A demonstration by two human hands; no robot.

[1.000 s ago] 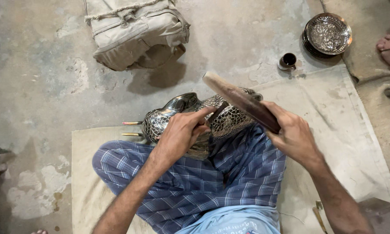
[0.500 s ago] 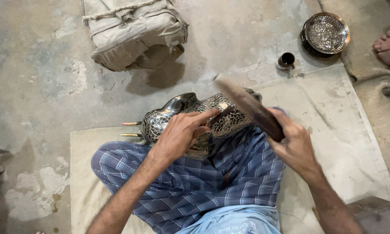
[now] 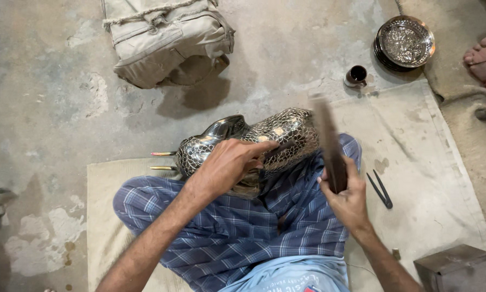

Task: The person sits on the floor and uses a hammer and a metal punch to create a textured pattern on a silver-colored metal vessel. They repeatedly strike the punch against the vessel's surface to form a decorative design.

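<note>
A shiny metal animal figure (image 3: 286, 132) with a scale pattern rests on my crossed legs in blue checked cloth. My left hand (image 3: 229, 165) lies on top of it, fingers curled, apparently pinching a small tool against the metal; the tool is mostly hidden. My right hand (image 3: 348, 197) grips the lower end of a dark wooden stick (image 3: 327, 143), held nearly upright just right of the figure, its top blurred.
A tied canvas bundle (image 3: 167, 40) lies at the top. Stacked engraved metal plates (image 3: 405, 43) and a small dark cup (image 3: 356, 75) sit top right, near another person's foot (image 3: 483, 54). Dark tweezers (image 3: 380, 189) lie on the beige mat (image 3: 416, 140). A dark block (image 3: 459, 267) is bottom right.
The wooden stick has swung from slanting over the figure to nearly upright, and my right hand has moved down and right. My left hand stays on the figure.
</note>
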